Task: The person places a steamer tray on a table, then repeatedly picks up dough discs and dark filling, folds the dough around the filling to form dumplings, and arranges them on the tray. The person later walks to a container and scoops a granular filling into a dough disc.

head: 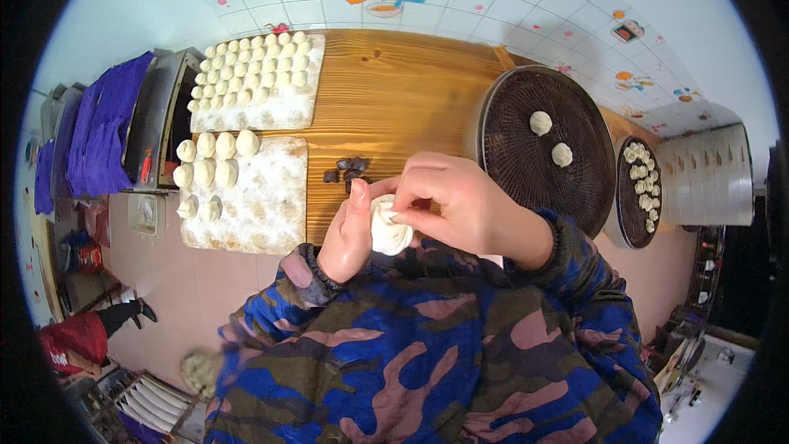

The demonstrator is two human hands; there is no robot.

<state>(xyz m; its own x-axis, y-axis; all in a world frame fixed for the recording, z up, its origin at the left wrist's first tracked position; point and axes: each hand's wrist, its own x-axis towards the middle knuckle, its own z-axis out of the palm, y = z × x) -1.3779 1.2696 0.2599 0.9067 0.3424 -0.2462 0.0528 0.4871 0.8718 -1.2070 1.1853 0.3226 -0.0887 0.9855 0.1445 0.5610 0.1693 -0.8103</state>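
Observation:
A white dough bun (392, 235) with a pleated, gathered edge is held between my two hands. My left hand (346, 239) cups it from the left side, thumb pointing up. The fingertips of my right hand (453, 200) pinch its upper edge; any filling inside is hidden. Just beyond my left hand, several dark brown chunks (347, 171) lie on the wooden table (394, 92). To the right, a large round steamer tray (524, 179) with a dark mesh liner carries two pleated buns, one farther (540, 124) and one nearer (562, 155).
At left lies a floured board (265, 203) with several dough pieces (225, 145). Behind it, another floured board (277, 112) bears rows of dough balls (253, 68). A smaller tray of buns (632, 216) and stacked metal steamers (709, 179) stand far right. A person (77, 339) is at lower left.

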